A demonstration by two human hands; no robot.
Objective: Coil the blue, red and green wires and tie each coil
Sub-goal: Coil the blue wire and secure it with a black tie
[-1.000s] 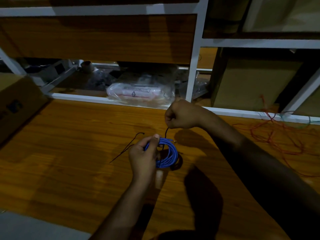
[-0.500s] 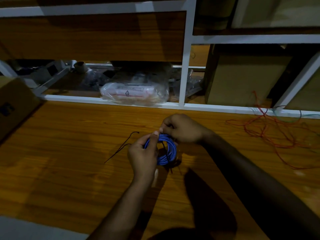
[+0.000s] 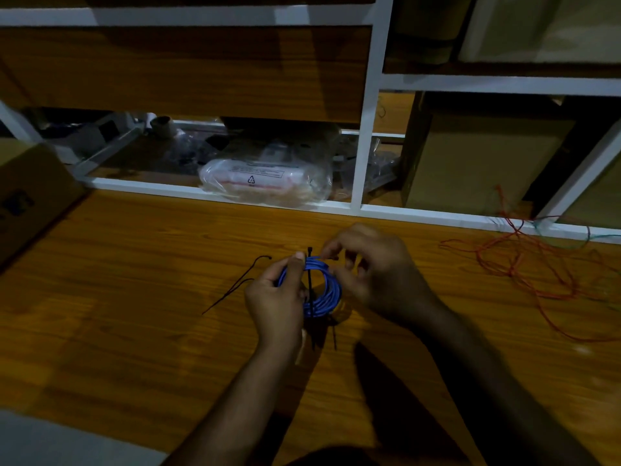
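My left hand (image 3: 275, 297) covers the left part of the blue coil (image 3: 324, 287), and my right hand (image 3: 376, 274) is blurred, so I cannot tell what its fingertips pinch. The black tie (image 3: 309, 284) runs down behind the coil into shadow. The red wire (image 3: 537, 264) near the table's right edge is cut off by the frame; the green wire (image 3: 601, 236) is too thin to follow. The cardboard box (image 3: 30, 196) is cut off at the left
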